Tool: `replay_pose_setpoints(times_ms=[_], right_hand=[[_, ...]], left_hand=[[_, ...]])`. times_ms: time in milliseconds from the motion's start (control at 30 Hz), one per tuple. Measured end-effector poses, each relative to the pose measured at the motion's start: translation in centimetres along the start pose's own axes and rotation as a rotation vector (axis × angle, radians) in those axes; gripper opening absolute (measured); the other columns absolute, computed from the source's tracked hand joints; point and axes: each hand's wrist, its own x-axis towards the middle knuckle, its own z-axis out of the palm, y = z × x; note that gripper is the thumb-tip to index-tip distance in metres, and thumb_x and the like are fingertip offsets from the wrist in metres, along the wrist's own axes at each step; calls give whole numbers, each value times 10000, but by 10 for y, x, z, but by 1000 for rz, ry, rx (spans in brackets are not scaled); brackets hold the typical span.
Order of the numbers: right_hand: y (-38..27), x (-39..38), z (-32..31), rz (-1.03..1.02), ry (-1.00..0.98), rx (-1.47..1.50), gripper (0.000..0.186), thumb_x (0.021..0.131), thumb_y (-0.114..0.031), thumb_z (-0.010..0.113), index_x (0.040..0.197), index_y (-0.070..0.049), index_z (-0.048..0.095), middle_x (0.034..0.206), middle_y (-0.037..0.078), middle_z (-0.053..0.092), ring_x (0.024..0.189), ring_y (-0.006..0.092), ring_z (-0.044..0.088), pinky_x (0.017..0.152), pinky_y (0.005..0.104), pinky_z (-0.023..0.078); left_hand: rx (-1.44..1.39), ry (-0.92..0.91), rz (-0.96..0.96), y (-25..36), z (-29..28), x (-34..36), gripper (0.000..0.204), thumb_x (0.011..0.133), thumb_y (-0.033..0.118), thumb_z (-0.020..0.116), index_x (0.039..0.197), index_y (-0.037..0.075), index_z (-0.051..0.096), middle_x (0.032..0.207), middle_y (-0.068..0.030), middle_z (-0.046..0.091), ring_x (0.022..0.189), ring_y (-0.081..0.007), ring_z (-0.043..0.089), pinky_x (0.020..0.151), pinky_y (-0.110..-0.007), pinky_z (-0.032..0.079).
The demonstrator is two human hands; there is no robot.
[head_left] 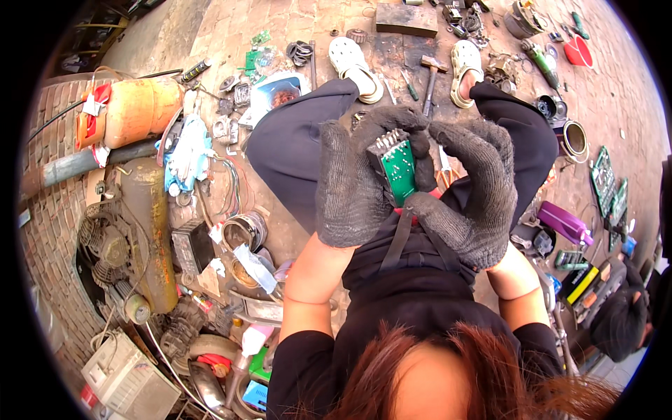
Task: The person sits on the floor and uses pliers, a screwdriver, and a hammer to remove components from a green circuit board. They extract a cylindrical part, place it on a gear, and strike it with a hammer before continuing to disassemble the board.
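A small green circuit board [398, 171] with a row of silver pins along its top is held upright at the centre of the head view. My left hand [353, 178], in a dark grey knit glove, grips it from the left, fingers wrapped over and behind it. My right hand [476, 196], gloved alike, is curled at its right side, thumb at the board's lower end. Beyond my hands, between my shoes, lie a hammer [431, 77] and a green-handled tool [410, 89].
An orange gas cylinder [131, 110], paint cans [245, 229] and machine parts crowd the left. On the right lie more circuit boards [603, 183], a purple container [563, 222] and a red bucket [578, 50]. A metal block [406, 19] sits ahead. Another person [616, 322] is at lower right.
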Motion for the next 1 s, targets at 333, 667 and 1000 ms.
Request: replay_pose_setpoints(times_ms=[333, 667, 1000], right_hand=[[14, -27, 28, 280, -73, 238, 830, 624, -184, 860, 1316, -6, 439, 1193, 130, 552, 956, 200, 605, 844, 334, 493], [37, -30, 38, 384, -127, 395, 727, 674, -134, 790, 1316, -36, 464, 1163, 149, 581, 1013, 268, 611, 889, 359, 487], [114, 23, 65, 467, -18, 481, 452, 701, -118, 734, 1111, -29, 566, 1017, 145, 604, 947, 302, 597, 845, 372, 479]], left_hand=[[441, 115, 396, -26, -6, 4, 353, 823, 53, 592, 1162, 11, 503, 1053, -106, 551, 968, -177, 560, 852, -291, 465], [544, 225, 293, -53, -8, 2, 554, 909, 373, 536, 1297, -4, 419, 1131, -82, 448, 1002, -166, 494, 888, -309, 455], [1231, -72, 371, -10, -40, 98, 676, 858, 432, 570, 1298, -66, 444, 1310, -164, 441, 1271, -276, 367, 1077, -370, 262]])
